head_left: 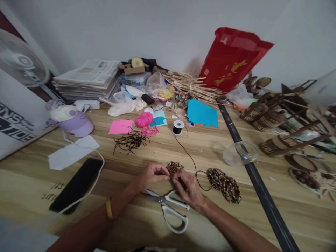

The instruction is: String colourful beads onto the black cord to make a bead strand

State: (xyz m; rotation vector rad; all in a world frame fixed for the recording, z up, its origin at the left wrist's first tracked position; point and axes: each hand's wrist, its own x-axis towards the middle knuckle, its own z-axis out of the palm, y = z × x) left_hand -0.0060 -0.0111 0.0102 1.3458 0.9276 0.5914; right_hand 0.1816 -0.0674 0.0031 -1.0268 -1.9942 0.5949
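Observation:
My left hand (154, 175) pinches a tiny bead at its fingertips, just in front of a small heap of multicoloured beads (174, 166). Close against it, my right hand (187, 187) is closed on a thin black cord (190, 157), which loops on the table and runs back to a white-rimmed spool (177, 128). Scissors with white handles (174, 217) lie spread beneath both hands. To the right of my right hand rests a coiled string of multicoloured beads (224, 184). The exact contact between bead and cord is too small to make out.
Black cord pieces (131, 140), a pink yarn ball (144, 119) and blue paper (202, 112) lie farther back. A phone (76, 185) and white cable are at left. A clear plastic cup (240, 154) and brown woven baskets (275, 145) stand at right.

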